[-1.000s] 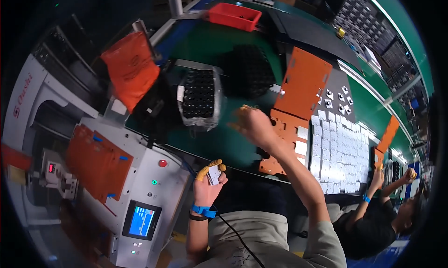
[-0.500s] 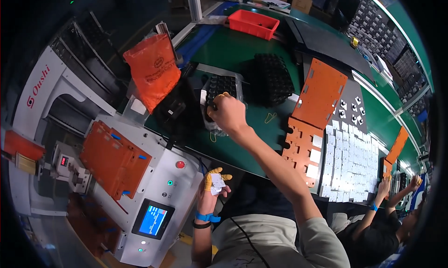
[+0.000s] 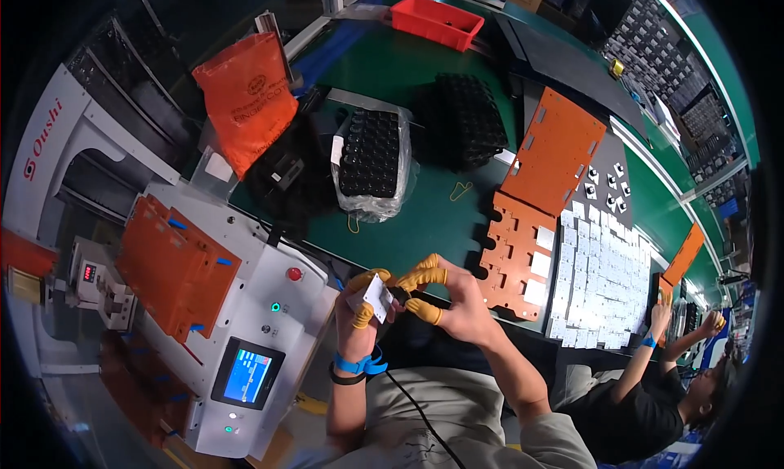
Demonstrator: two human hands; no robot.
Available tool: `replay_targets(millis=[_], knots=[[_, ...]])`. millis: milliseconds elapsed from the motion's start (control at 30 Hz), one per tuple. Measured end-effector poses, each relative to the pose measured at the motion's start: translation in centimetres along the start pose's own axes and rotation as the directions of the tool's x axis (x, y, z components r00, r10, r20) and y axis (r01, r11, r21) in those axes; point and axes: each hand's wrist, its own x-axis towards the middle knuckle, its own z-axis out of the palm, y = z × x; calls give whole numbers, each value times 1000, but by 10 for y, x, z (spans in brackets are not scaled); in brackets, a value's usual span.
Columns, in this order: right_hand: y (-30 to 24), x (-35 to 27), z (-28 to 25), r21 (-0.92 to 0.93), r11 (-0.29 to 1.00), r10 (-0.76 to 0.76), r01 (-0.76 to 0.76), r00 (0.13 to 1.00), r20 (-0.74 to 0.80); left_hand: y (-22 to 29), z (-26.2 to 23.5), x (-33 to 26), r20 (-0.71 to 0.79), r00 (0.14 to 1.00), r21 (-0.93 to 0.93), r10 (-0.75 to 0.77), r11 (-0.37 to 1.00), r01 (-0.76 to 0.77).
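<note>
Gripping a small white plate (image 3: 374, 296) in the left hand (image 3: 353, 312), with fingers bent around its edges, to the left of the orange two-panel fixture (image 3: 553, 155). Pinching a small dark part (image 3: 400, 294) in the right hand (image 3: 465, 304), beside the plate; cannot tell whether touching. Left of the fixture also: a plastic-wrapped black tray (image 3: 367, 190).

Head-worn fisheye, single upright view, looking down and forward, near above green workbench (image 3: 433, 242)
</note>
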Motion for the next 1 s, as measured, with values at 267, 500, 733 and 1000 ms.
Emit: replay_targets(millis=[267, 500, 733, 1000], knots=[[17, -13, -7, 65, 998, -9, 12, 999, -40, 2, 21, -6, -88, 984, 276, 155, 953, -125], [3, -18, -17, -14, 996, -84, 84, 996, -19, -4, 29, -9, -60, 991, 290, 120, 952, -98], [-2, -21, -29, -236, 932, -272, 277, 961, 52, -2, 35, -9, -8, 996, 230, -85, 970, 84], [9, -27, -35, -446, 847, -303, 290, 952, 44, -12, 38, -4, -54, 984, 296, -172, 938, 180]])
